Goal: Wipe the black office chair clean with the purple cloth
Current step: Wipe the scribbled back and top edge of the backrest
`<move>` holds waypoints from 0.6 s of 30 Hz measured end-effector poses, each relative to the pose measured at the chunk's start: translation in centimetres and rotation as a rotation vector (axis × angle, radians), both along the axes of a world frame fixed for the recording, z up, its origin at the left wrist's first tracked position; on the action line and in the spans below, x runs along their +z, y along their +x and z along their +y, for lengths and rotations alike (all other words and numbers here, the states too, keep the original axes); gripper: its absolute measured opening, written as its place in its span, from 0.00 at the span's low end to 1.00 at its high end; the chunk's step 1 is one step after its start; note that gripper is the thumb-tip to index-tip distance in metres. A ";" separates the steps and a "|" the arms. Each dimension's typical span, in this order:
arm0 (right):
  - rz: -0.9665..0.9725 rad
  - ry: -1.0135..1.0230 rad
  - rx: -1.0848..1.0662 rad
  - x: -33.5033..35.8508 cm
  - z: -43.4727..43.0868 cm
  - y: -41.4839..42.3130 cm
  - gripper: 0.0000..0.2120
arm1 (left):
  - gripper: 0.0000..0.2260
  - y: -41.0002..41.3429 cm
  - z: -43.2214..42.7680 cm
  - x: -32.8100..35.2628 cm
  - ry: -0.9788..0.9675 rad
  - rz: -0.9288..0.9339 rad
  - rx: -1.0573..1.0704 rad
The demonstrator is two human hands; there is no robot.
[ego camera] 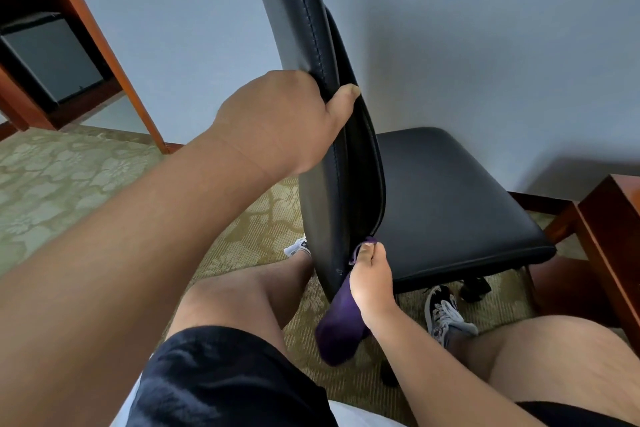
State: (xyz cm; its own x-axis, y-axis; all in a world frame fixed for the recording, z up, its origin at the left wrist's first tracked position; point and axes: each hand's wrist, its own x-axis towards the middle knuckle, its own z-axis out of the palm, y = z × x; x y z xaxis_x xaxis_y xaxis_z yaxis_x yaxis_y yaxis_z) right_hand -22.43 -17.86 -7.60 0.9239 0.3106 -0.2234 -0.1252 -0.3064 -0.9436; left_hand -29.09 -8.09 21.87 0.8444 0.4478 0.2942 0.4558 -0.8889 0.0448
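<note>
Fingers of the left hand (287, 121) clamp the backrest edge of the black office chair (311, 10), seemingly to steady it, while below them the right hand (372, 282) fingers pinch the purple cloth (341, 319) against its bottom corner for wiping.

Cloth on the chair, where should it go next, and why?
Probably slide the cloth up the edge of the chair back. The right hand pinches it against the bottom of that edge and the left hand grips the edge higher up, so the stretch between them looks like the next bit to wipe.
</note>
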 end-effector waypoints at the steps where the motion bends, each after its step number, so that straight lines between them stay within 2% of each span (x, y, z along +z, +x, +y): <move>1: 0.069 0.039 -0.017 0.6 -0.2 0.0 0.11 | 0.30 0.0 0.0 0.1 0.006 0.033 -0.008; 3: 0.153 0.154 -0.101 2.0 -0.8 -0.7 0.09 | 0.31 0.0 0.0 0.0 0.022 0.050 -0.014; 4: 0.112 0.206 -0.148 2.8 -1.2 -1.2 0.07 | 0.29 0.0 -0.1 0.2 0.006 0.035 -0.013; 7: -0.190 0.336 -0.136 5.9 -1.8 -3.5 0.03 | 0.28 0.0 -0.2 0.1 0.045 0.057 -0.011; 9: -0.402 0.337 -0.049 7.5 -1.4 -4.3 0.04 | 0.21 0.1 -0.5 0.3 0.003 0.004 -0.002; 10: -0.510 0.288 -0.021 7.9 -1.1 -4.3 0.06 | 0.19 0.0 -0.8 0.3 -0.020 -0.027 -0.010; 13: -0.754 0.056 -0.016 7.3 -0.6 -3.4 0.06 | 0.21 -0.1 -1.0 0.3 -0.039 -0.008 -0.027; 16: -0.725 -0.183 0.005 2.9 -1.9 -2.7 0.11 | 0.31 0.0 -1.2 0.1 -0.036 0.012 -0.019; 18: -0.674 -0.421 0.134 -0.8 -3.2 -3.1 0.11 | 0.30 -0.1 -1.2 0.1 -0.024 0.028 -0.006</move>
